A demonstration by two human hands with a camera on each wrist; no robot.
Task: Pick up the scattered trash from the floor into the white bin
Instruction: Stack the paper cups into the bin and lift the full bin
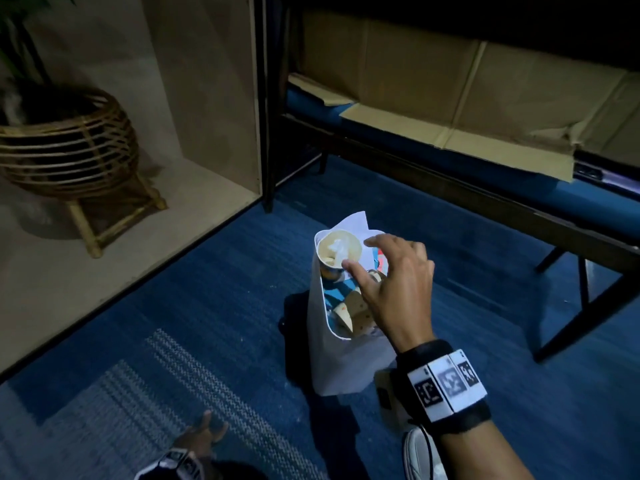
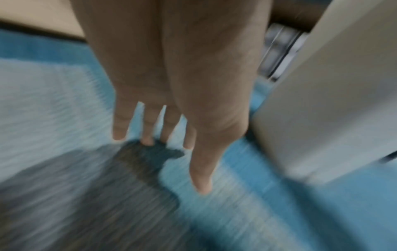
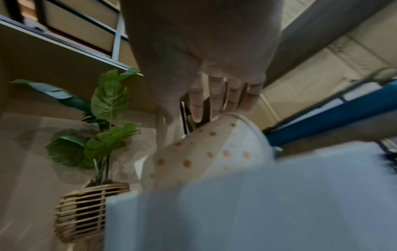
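Note:
The white bin point(image 1: 337, 362) stands on the blue carpet at the centre, stuffed with trash: a paper cup point(image 1: 339, 249) with crumpled tissue at the far end, blue-and-white wrappers, and a dotted paper piece point(image 1: 362, 311) at the near end. My right hand point(image 1: 360, 258) hovers over the bin's mouth, fingers spread and relaxed, holding nothing. In the right wrist view the right hand point(image 3: 206, 108) sits just above the dotted paper point(image 3: 206, 152) and the bin's wall point(image 3: 257, 212). My left hand point(image 1: 204, 433) hangs low at the bottom edge; in the left wrist view the left hand point(image 2: 171, 144) is empty with straight fingers above the carpet.
A rattan plant basket point(image 1: 69, 147) on a wooden stand sits at the left on a beige floor. A dark-framed bench point(image 1: 450, 188) with flattened cardboard point(image 1: 450, 98) runs along the right. A white shoe point(image 1: 420, 455) shows at the bottom. Pale striped carpet point(image 1: 173, 393) lies near the left hand.

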